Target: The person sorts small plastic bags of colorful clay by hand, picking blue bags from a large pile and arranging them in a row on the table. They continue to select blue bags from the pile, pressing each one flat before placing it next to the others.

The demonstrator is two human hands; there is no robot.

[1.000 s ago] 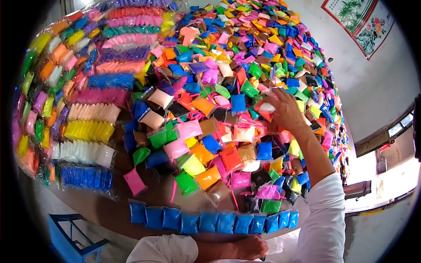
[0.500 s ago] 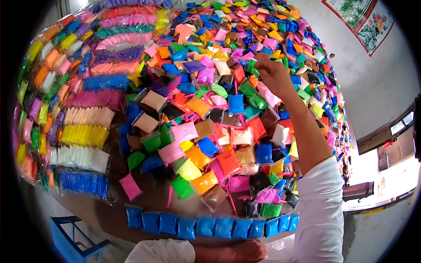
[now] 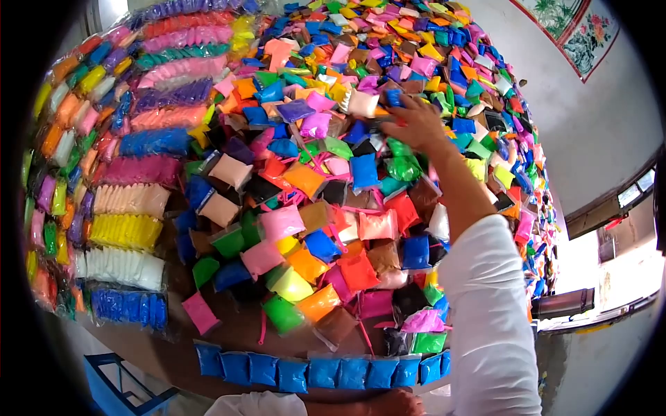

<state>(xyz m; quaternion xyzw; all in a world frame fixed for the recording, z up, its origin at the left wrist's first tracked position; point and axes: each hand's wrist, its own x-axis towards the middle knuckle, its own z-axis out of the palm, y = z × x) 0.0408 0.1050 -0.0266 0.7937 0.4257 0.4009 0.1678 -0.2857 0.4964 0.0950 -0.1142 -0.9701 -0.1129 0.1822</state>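
My right hand (image 3: 416, 123) reaches over a big heap of small coloured packets, fingers stretched and apart, somewhat blurred. At its fingertips lies a small blue packet (image 3: 393, 98), with a pale peach packet (image 3: 363, 103) just left of them. Below the hand is a shiny green packet (image 3: 402, 165). At the bottom edge, my left hand (image 3: 397, 403) rests near the table's front edge, partly cut off by the frame, its fingers hidden. Just beyond it runs a row of blue packets (image 3: 322, 373), side by side along the front edge.
Neat stacks of bagged packets stand at the left, among them yellow ones (image 3: 125, 231), white ones (image 3: 123, 269) and blue ones (image 3: 130, 308). A blue stool frame (image 3: 125, 388) is at lower left. A picture (image 3: 590, 41) hangs on the wall to the right.
My right hand has moved left and slightly nearer across the heap, its fingers now spread. The view has shifted a little; my left hand stays by the front edge.
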